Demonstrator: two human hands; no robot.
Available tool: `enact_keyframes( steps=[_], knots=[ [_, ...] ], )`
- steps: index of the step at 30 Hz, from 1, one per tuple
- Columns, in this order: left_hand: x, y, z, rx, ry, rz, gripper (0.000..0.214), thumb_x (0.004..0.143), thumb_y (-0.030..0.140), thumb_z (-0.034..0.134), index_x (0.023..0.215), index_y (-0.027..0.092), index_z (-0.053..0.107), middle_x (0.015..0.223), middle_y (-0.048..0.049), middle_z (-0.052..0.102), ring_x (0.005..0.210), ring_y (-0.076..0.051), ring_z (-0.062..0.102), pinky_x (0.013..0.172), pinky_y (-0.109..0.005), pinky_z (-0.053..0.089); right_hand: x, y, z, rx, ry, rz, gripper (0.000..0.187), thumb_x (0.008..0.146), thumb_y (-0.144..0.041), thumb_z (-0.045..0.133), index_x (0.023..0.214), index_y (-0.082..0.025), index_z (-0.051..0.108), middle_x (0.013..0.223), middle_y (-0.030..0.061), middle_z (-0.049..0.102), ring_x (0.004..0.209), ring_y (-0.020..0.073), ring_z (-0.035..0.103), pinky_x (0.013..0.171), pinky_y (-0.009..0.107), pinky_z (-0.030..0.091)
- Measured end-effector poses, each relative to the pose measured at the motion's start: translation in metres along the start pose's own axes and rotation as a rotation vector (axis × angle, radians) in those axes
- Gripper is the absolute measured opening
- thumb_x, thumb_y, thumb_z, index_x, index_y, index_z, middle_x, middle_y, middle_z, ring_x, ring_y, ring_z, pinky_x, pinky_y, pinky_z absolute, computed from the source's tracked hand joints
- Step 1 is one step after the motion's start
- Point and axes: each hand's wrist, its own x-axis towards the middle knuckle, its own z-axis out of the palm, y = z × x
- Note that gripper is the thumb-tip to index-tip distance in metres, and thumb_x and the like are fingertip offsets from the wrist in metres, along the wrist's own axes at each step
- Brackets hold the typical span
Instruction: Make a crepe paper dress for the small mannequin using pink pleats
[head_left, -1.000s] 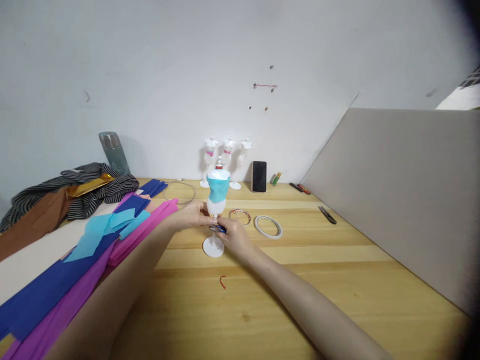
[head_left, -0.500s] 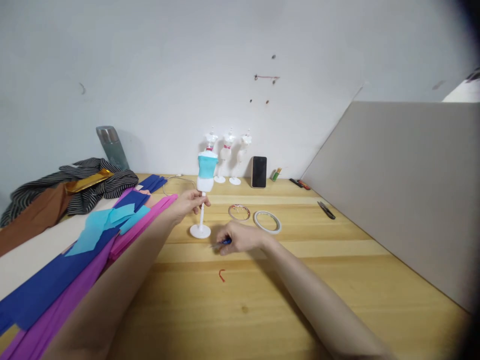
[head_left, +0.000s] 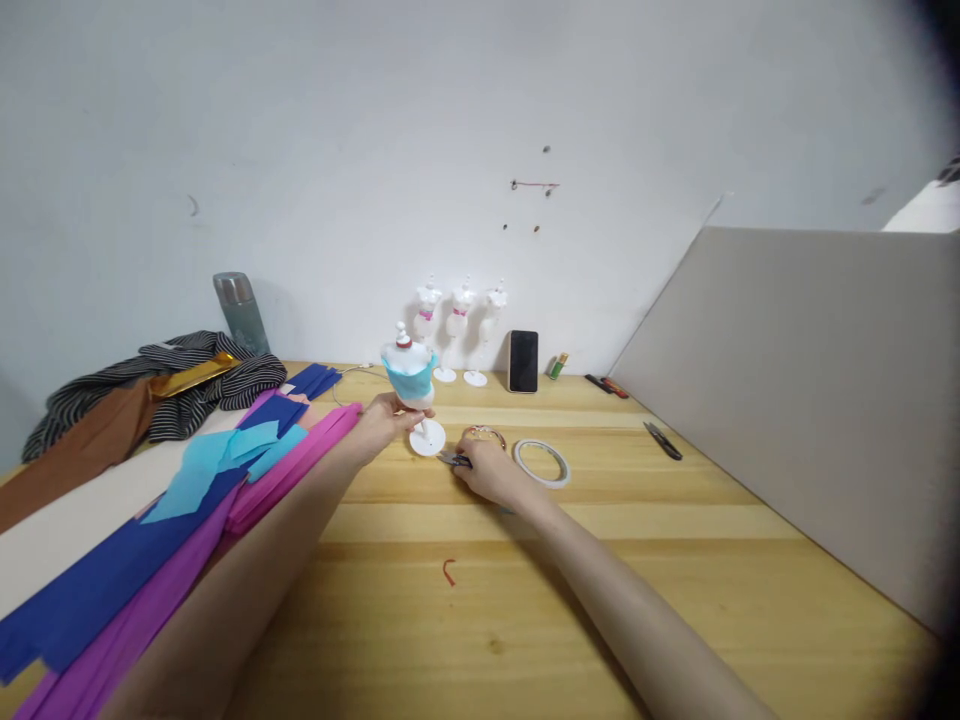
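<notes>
My left hand (head_left: 384, 422) grips the thin stem of a small white mannequin stand (head_left: 411, 378) whose torso is wrapped in light blue paper. The stand leans toward me, and its round base (head_left: 427, 438) faces the camera. Just right of that base, my right hand (head_left: 487, 468) is closed on a small dark tool with a blue handle (head_left: 453, 459), its tip pointing left at the base. Both forearms reach in over the wooden table (head_left: 600, 580).
Blue, pink and light blue paper sheets (head_left: 172, 500) lie at left, striped cloth (head_left: 187, 375) and a flask (head_left: 240, 312) behind. Three mini mannequins (head_left: 459, 320), a phone (head_left: 523, 360), a tape ring (head_left: 541, 462), a metal ring (head_left: 484, 434), snips (head_left: 663, 440), a red scrap (head_left: 448, 572). Grey board (head_left: 810, 400) at right.
The left hand has carried the mannequin away from me and tipped it over, base toward the camera. The right hand with the tool moved forward to the base.
</notes>
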Motion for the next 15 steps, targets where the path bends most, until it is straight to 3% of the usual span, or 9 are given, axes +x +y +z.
enact_keyframes(
  steps=[4,9,13,15],
  knots=[
    [0.0,-0.001,0.0,0.036,0.015,0.001,0.033,0.061,0.038,0.073,0.08,0.011,0.072,0.083,-0.0099,0.074,0.078,-0.023,0.066,0.075,-0.034,0.05,-0.002,-0.005,0.004,-0.032,0.034,-0.027,0.021,0.082,-0.021,0.053,0.098,-0.014,0.064,0.105,0.0141,0.063,0.093,0.022,0.06,0.072,0.027,0.039],
    [0.001,-0.002,0.002,0.086,0.01,-0.004,0.034,0.058,0.039,0.076,0.079,0.012,0.073,0.085,-0.0094,0.075,0.084,-0.026,0.066,0.083,-0.037,0.049,-0.004,-0.009,-0.009,0.019,0.163,-0.086,0.022,0.079,-0.012,0.051,0.094,-0.014,0.068,0.099,0.0122,0.064,0.091,0.0216,0.061,0.076,0.029,0.041],
    [-0.002,0.006,0.007,0.08,-0.058,-0.019,0.033,0.059,0.039,0.077,0.078,0.013,0.071,0.08,-0.0075,0.072,0.075,-0.021,0.064,0.07,-0.032,0.05,-0.005,-0.018,-0.016,0.424,0.36,-0.141,0.033,0.079,-0.016,0.054,0.111,-0.016,0.064,0.102,0.01,0.067,0.071,0.0151,0.059,0.07,0.029,0.045],
    [-0.005,0.011,0.01,0.057,-0.087,0.002,0.031,0.061,0.039,0.076,0.078,0.014,0.069,0.08,-0.0061,0.069,0.071,-0.017,0.061,0.064,-0.028,0.049,-0.007,-0.024,-0.017,0.666,0.355,-0.158,0.038,0.077,-0.023,0.059,0.115,-0.017,0.062,0.101,0.0083,0.068,0.061,0.0123,0.054,0.062,0.028,0.045]
  ],
)
